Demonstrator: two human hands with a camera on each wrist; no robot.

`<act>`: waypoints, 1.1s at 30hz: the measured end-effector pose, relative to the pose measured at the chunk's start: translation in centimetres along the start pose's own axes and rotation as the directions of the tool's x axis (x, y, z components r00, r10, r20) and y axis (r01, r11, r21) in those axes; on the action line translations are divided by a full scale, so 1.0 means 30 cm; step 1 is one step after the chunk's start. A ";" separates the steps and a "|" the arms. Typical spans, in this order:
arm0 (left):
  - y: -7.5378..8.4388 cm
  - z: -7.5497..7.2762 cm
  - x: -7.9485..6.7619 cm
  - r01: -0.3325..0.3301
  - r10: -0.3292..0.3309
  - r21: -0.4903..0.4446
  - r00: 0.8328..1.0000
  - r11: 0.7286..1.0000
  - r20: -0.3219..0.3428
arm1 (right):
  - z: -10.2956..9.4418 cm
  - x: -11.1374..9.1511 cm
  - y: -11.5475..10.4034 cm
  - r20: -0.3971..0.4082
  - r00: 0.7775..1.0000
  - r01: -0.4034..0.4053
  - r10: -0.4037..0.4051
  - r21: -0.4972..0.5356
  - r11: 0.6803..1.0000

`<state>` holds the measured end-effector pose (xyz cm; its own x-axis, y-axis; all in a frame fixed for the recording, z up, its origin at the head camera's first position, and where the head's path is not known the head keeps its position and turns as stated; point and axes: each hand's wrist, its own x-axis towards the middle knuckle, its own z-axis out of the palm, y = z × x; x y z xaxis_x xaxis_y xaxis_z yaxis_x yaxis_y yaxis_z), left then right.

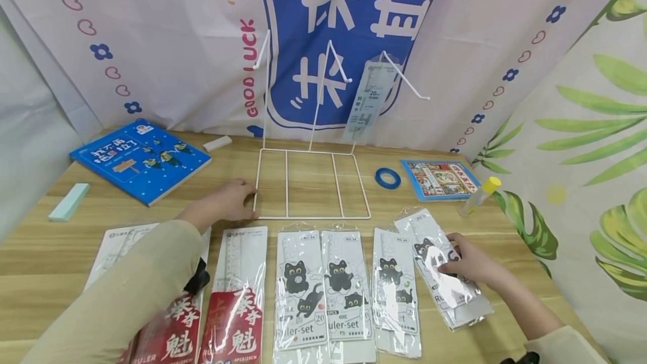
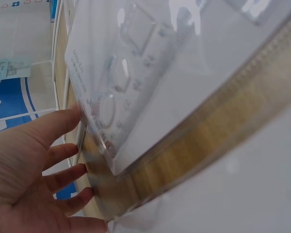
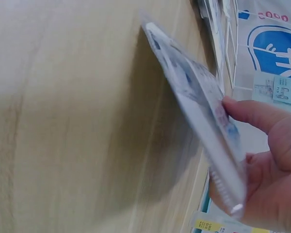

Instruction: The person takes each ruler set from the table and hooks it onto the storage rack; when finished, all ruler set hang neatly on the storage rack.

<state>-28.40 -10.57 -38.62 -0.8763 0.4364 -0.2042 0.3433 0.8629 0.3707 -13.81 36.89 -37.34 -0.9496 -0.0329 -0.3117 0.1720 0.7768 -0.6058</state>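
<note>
At the front left corner of a white wire display rack (image 1: 287, 184), my left hand (image 1: 227, 200) rests with its fingertips right at the wire. The left wrist view shows that hand (image 2: 43, 179) with spread, loosely bent fingers beside a clear ruler packet (image 2: 121, 92). My right hand (image 1: 472, 262) pinches a cat-print ruler set packet (image 1: 429, 249) between thumb and fingers. In the right wrist view, the packet (image 3: 199, 116) is tilted on edge over the table, held by the right hand (image 3: 271, 160). A pale blue ruler packet (image 1: 371, 97) hangs on the rack's right hook.
More cat-print ruler sets (image 1: 299, 291) and red-and-white ruler packets (image 1: 235, 296) lie in a row along the front. Behind are a blue book (image 1: 141, 156), an eraser (image 1: 217, 142), a mint-coloured block (image 1: 69, 202), blue tape (image 1: 387, 178), a comic-style booklet (image 1: 440, 180) and a glue stick (image 1: 480, 196).
</note>
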 end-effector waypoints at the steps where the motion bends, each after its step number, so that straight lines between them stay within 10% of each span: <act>1: 0.000 -0.001 0.000 0.000 0.000 0.001 1.000 1.000 0.000 | -0.002 0.001 0.001 0.003 1.000 0.002 -0.003 0.017 1.000; 21: 0.006 -0.004 -0.012 -0.012 0.012 0.020 1.000 1.000 -0.018 | -0.070 0.001 -0.039 -0.022 0.996 0.087 -0.085 0.142 0.986; 33: 0.002 -0.004 -0.015 -0.023 0.023 0.025 0.999 0.999 -0.022 | -0.160 0.030 -0.261 -0.141 0.949 0.294 -0.281 0.078 0.953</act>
<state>-28.05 -10.75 -38.40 -0.8751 0.4508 -0.1757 0.3717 0.8589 0.3524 -17.28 33.79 -29.38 -0.9868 -0.1606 -0.0223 -0.0945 0.6814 -0.7258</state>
